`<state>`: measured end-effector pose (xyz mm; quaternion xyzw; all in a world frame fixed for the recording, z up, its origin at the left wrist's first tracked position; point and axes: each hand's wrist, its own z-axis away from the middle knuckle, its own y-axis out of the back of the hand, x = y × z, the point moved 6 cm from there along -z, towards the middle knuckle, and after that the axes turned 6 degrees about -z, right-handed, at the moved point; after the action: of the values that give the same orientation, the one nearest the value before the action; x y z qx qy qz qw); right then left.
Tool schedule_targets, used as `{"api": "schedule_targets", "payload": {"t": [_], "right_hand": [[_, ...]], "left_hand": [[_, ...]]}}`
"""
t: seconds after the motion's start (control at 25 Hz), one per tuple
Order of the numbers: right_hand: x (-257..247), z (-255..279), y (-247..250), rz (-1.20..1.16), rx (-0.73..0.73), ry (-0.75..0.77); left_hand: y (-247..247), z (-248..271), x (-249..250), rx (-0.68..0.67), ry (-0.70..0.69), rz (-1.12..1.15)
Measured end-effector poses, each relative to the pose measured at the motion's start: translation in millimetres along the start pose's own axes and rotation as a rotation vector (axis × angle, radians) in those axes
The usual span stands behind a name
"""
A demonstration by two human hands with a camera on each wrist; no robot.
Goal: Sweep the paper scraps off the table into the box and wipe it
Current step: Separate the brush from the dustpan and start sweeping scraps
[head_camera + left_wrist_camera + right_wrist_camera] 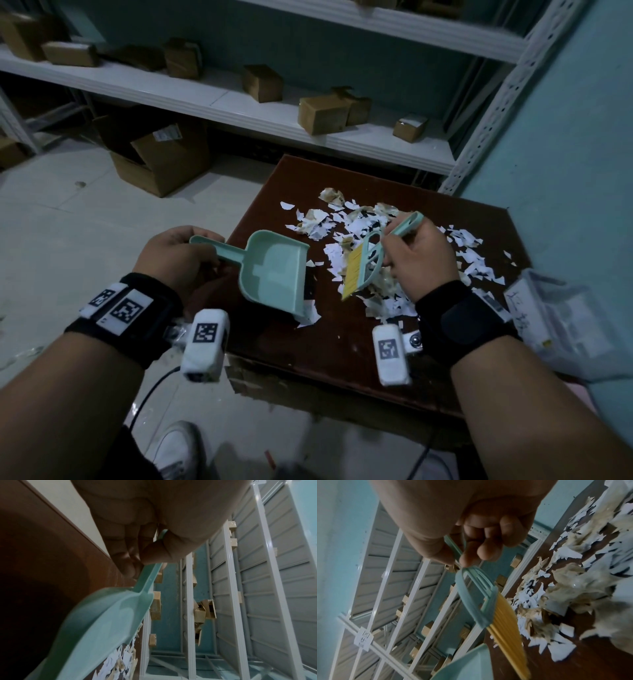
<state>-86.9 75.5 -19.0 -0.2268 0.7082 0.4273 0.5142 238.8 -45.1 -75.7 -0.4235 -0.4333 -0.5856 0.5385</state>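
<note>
1. Left hand (174,253): fingers curled around the handle of the mint dustpan (274,270), thumb pressing from the other side, as the left wrist view confirms.
2. Right hand (416,253): fingers and thumb clamped on the handle of the small brush (368,260), yellow bristles pointing down toward the pan mouth.
3. Dustpan position: at the near-left part of the brown table (329,346), open mouth facing right toward the pile. Pan interior: no scraps visible inside.
4. Step in hand, by judgement: first sweep of scraps into the pan.
5. Recommended technique: keep the pan lip flat on the tabletop so no scrap slides beneath; draw short strokes from right to left; take small portions from the near edge of the pile; avoid flicking, since light paper scatters easily.
6. Paper scraps (404,236): white and brownish pieces spread over the middle and right of the table, a few touching the pan lip.
7. Clear plastic packet (561,318): at the right table edge, contents unclear.
8. Open cardboard box (157,161): on the floor, far left of the table, well apart from it; likely the target container; interior not visible.
9. Shelves (239,102) beyond: several small cardboard boxes, contents not visible.
</note>
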Motion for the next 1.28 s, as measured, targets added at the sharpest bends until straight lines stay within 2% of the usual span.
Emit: {"api": "schedule_targets", "payload": {"t": [0.2,0.36,0.48,0.68,0.84,0.92,1.08,1.28], "right_hand": [[8,26,-33,-0.041,-0.235,-0.044],[16,40,-63,0.041,-0.382,-0.03],[21,37,-60,0.09,-0.363,-0.057],[31,18,-20,0.187,-0.226,-0.123],[34,6,9,0.251,-0.104,-0.099],[30,4,15,0.207,-0.059,-0.068],[20,9,-4,-0.029,-0.128,-0.022],[31,6,-49,-0.16,-0.201,-0.093]], "left_hand": [[22,-4,-1,0.15,0.017,0.067],[30,-9,-4,0.179,0.078,0.036],[26,-9,-7,0.168,0.105,-0.019],[23,-16,-10,0.143,0.081,-0.178],[15,-10,-10,0.156,0.108,-0.105],[10,-9,-10,0.152,0.11,-0.1],[7,-10,-10,0.152,0.086,-0.176],[8,-10,-9,0.136,0.051,-0.224]]}}
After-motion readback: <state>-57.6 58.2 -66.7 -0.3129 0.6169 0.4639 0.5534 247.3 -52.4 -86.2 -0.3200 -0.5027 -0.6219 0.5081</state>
